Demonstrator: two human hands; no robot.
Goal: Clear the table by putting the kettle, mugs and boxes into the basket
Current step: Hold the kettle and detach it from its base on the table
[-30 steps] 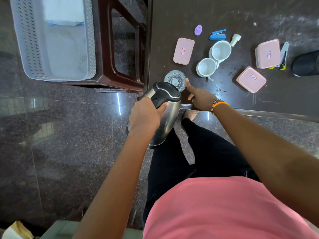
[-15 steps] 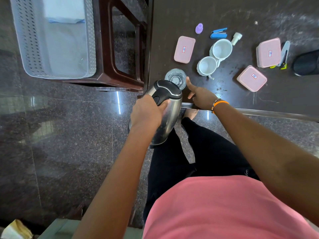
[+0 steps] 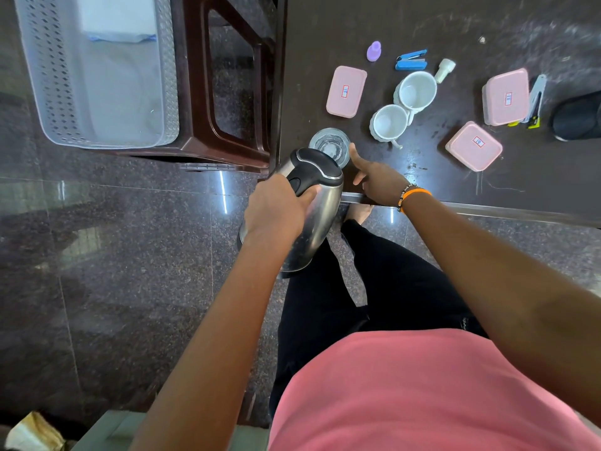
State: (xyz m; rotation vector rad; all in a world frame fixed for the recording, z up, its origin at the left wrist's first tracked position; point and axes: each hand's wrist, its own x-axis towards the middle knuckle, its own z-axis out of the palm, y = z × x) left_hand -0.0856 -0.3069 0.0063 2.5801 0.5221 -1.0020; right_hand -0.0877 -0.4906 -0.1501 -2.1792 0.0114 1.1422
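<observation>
My left hand [image 3: 276,209] grips the black handle of the steel kettle [image 3: 317,219], held in the air at the table's near left corner. My right hand [image 3: 377,180] rests on the table edge beside a clear glass [image 3: 330,146], thumb touching it, fingers loosely curled. Two white mugs [image 3: 388,122] [image 3: 416,89] stand together on the dark table [image 3: 357,21]. Three pink boxes lie on it: one left [image 3: 346,91], one right [image 3: 505,96], one nearer [image 3: 473,146]. The grey basket [image 3: 45,76] sits on a brown stool at the upper left.
On the table also lie a purple cap [image 3: 374,51], a blue stapler [image 3: 411,60], a small white bottle [image 3: 445,70], a grey clip tool [image 3: 535,102] and a black round object [image 3: 579,117]. The brown stool [image 3: 224,148] stands against the table's left side. Polished stone floor lies below.
The kettle and my left hand have shifted very slightly; my right hand stays by the glass. Otherwise the scene is the same.
</observation>
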